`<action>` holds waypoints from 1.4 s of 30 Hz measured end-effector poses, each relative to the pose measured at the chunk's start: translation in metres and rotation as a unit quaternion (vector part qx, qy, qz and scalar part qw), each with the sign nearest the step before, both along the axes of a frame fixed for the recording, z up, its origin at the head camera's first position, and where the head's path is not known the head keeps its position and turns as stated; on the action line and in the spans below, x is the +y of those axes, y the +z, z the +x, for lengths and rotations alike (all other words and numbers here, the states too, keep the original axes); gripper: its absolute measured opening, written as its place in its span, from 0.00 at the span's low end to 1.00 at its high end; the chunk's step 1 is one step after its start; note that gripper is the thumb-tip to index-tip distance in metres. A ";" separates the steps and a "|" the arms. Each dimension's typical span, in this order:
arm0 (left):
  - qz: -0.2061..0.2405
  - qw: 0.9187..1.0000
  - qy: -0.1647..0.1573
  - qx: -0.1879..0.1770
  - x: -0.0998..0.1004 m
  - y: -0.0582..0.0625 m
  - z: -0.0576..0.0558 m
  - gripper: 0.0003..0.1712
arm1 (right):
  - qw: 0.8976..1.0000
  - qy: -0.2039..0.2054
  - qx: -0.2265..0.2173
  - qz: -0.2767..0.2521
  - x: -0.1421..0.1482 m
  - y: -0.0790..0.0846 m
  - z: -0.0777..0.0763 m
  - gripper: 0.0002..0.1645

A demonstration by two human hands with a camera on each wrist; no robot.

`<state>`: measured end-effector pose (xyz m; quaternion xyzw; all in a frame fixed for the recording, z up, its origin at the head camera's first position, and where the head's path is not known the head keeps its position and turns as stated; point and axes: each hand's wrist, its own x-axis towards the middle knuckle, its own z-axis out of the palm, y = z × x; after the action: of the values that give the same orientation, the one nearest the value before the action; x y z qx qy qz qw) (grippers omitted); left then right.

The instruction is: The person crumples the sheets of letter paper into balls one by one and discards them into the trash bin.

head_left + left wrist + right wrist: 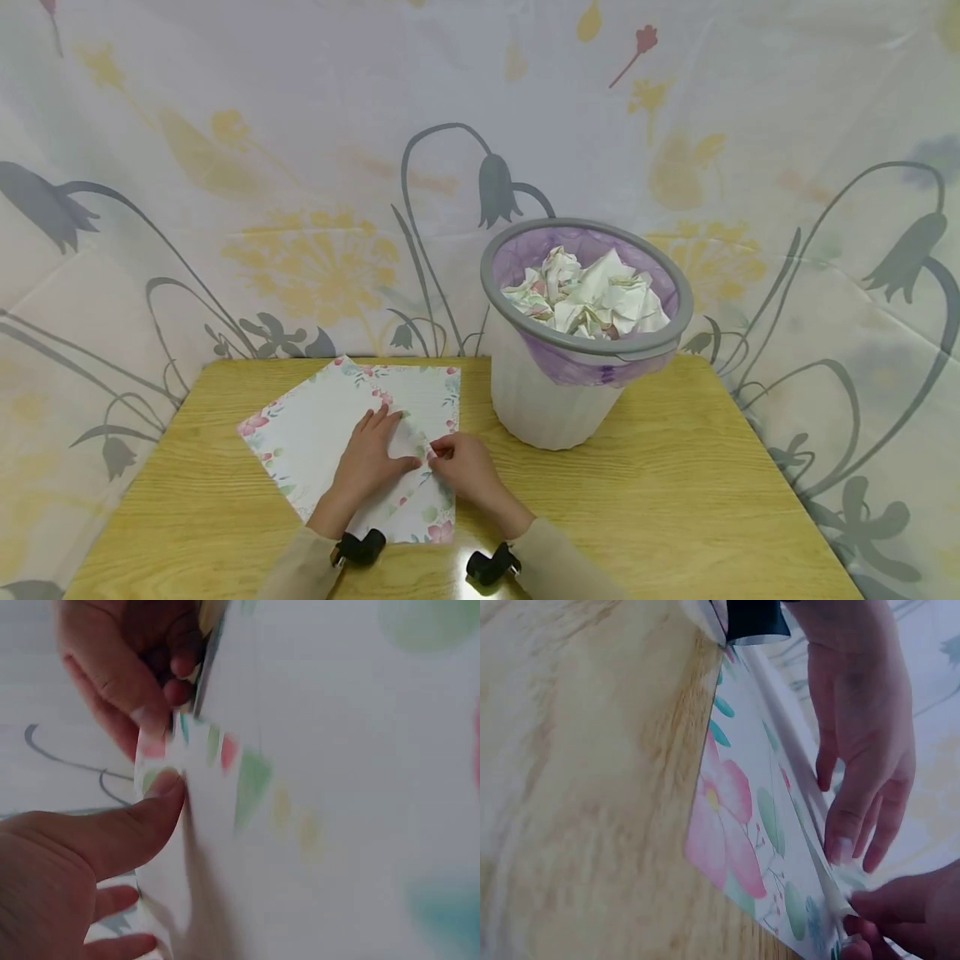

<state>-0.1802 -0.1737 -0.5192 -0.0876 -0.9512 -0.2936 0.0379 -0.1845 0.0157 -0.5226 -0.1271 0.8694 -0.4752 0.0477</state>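
Note:
Two sheets of white floral-bordered paper overlap on the table. The upper sheet [311, 437] lies turned at an angle over the lower sheet [427, 387], whose right side and pink-flower corner show. My left hand [365, 457] rests on the paper with its fingers spread, the thumb reaching right to the border. In the left wrist view that thumb [131, 829] presses by the paper's edge. My right hand [471, 473] pinches the edge of the paper just beyond the left thumb. The right wrist view shows its fingers [900, 904] curled at that edge.
A white bin [555, 408] with a grey rim and purple liner stands on the wooden table [675, 500], right of the sheets. Crumpled paper [592, 292] fills its top. A flower-patterned cloth [337, 167] hangs behind the table.

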 end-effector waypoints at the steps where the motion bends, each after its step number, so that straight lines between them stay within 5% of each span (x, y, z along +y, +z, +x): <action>1: 0.012 1.000 -0.007 -0.006 -0.001 0.001 0.000 0.45 | 1.000 -0.012 0.001 -0.005 0.001 -0.001 -0.001 0.09; 8: 0.040 0.999 -0.023 -0.022 -0.027 0.002 -0.003 0.48 | 0.995 -0.073 0.010 -0.068 0.022 -0.001 -0.011 0.10; 17: 0.032 0.998 0.048 -0.033 -0.067 0.013 -0.002 0.53 | 0.991 -0.092 0.027 -0.095 0.047 0.009 -0.006 0.10; 25: 0.088 0.990 0.107 -0.029 -0.088 0.022 -0.004 0.53 | 0.987 -0.101 0.055 -0.111 0.050 0.010 0.002 0.10; 29: 0.189 0.970 0.152 0.027 -0.086 0.022 -0.003 0.41 | 0.985 -0.107 0.070 -0.114 0.051 0.011 0.003 0.10; 33: 0.243 0.947 0.160 0.136 -0.079 0.021 0.000 0.18 | 0.985 -0.110 0.070 -0.117 0.052 0.011 0.004 0.11; 37: 0.228 0.938 0.098 0.241 -0.067 0.020 0.003 0.11 | 0.981 -0.112 0.054 -0.151 0.052 0.010 0.004 0.13; 42: 0.212 0.931 -0.008 0.296 -0.046 0.017 0.008 0.17 | 0.968 -0.098 0.016 -0.231 0.048 0.008 0.002 0.17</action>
<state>-0.1723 -0.2194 -0.5022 -0.1681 -0.8117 -0.4496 0.3328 -0.1820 0.0638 -0.5142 -0.0567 0.7447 -0.6635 -0.0437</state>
